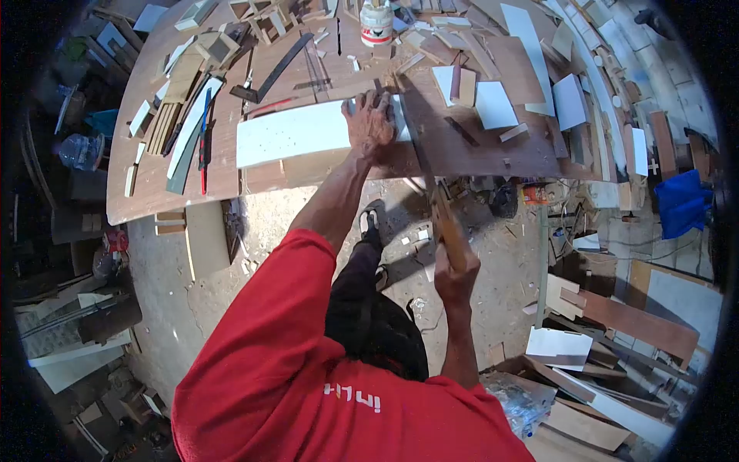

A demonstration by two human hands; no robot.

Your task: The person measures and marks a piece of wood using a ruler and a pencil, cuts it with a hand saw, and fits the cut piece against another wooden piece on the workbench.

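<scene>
A white-faced board (296, 137) lies along the near part of the wooden workbench. My left hand (372, 123) presses down on its right end, fingers spread over the surface and holding nothing. My right hand (456, 273) is closed around the wooden handle of a handsaw (423, 158), below the bench's front edge. The saw blade points away from me, just right of the board's right end. Whether its teeth touch the board I cannot tell. A framing square (283, 68) lies behind the board.
On the workbench (508, 160) are a white tub (376, 23), a red-and-black pencil-like stick (205, 146), a blue-white offcut (495, 105) and several wood scraps. Board offcuts (639, 316) pile up at the right. Small scraps litter the concrete floor (308, 204).
</scene>
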